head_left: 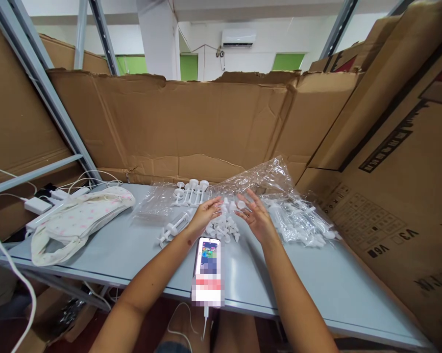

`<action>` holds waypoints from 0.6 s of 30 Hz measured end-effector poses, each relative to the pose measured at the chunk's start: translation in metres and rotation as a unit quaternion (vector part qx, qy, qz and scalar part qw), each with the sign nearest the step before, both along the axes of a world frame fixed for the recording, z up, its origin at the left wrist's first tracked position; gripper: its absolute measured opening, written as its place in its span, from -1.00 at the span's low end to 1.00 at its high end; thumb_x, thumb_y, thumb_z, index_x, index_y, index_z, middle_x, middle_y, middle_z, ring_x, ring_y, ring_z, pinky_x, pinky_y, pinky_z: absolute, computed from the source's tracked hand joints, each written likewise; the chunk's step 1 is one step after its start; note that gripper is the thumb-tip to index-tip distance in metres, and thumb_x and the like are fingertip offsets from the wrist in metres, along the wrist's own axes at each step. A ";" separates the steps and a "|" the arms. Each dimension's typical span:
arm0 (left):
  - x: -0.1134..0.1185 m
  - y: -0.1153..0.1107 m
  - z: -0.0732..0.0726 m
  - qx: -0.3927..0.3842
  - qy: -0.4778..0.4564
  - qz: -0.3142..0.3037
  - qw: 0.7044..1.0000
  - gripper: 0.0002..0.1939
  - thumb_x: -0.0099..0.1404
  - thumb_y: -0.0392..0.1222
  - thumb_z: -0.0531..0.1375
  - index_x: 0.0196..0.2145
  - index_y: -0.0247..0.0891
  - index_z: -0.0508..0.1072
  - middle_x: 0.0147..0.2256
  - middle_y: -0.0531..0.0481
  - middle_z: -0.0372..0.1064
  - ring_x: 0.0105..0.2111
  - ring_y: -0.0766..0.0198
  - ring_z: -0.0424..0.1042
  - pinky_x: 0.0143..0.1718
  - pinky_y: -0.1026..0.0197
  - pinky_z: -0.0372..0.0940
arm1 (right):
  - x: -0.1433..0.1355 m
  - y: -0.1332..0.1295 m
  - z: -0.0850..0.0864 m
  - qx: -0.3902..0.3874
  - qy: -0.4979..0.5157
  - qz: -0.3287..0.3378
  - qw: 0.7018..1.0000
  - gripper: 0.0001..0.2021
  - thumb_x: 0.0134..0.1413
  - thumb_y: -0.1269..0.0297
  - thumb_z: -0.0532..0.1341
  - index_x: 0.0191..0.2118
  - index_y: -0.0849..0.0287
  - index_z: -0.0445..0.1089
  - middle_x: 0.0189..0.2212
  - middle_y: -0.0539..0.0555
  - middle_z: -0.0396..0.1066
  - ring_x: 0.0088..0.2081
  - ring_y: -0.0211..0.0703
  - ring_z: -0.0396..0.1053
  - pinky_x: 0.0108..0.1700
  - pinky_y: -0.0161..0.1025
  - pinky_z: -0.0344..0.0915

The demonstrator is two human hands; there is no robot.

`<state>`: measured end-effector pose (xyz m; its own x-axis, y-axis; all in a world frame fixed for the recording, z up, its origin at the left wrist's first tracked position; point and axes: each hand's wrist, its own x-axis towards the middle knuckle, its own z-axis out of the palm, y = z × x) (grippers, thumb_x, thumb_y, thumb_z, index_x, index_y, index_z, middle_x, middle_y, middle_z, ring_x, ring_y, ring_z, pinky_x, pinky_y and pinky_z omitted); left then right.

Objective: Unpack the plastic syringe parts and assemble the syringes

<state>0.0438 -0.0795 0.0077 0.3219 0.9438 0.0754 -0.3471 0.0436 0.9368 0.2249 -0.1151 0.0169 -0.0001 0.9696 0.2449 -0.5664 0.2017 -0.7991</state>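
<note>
My left hand (207, 214) is raised over the table with its fingers drawn together; what they hold, if anything, I cannot make out. Across from it, my right hand (257, 215) has its thumb and fingers curved around a white round-ended piece (241, 205), which looks like a plunger head. Below and between both hands lies a pile of small white plastic parts (223, 229). White plungers (193, 185) stand behind my left hand, their disc ends up. Clear syringe barrels (174, 228) with white ends lie beside my left forearm.
Clear plastic bags (259, 177) lie at the back, and more bagged syringe parts (298, 223) at the right. A phone (208, 260) with a cable is at the front edge. A white cloth bag (83, 220) and power strips (39, 206) occupy the left. Cardboard (206, 122) walls the table.
</note>
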 end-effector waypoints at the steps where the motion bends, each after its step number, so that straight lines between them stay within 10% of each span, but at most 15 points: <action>1: -0.001 0.000 -0.001 -0.003 -0.006 0.000 1.000 -0.63 0.19 -0.18 0.19 -0.02 -0.22 0.41 0.04 -0.18 0.31 0.00 0.19 0.33 0.04 0.07 0.20 | 0.000 0.000 0.000 0.000 -0.003 -0.001 1.000 -0.53 -0.07 0.22 0.30 0.03 -0.04 0.30 -0.02 0.06 0.41 -0.19 -0.18 0.46 -0.16 -0.20 0.42; 18: -0.007 0.002 -0.008 0.161 0.224 0.008 0.961 -0.53 0.02 -0.48 0.17 -0.09 -0.21 0.47 0.08 -0.11 0.26 -0.06 0.19 0.33 -0.10 0.16 0.30 | 0.003 0.004 -0.004 -0.008 -0.030 -0.009 0.999 -0.58 0.00 0.10 0.24 0.03 -0.11 0.29 0.03 0.03 0.37 -0.07 -0.03 0.42 -0.12 -0.09 0.40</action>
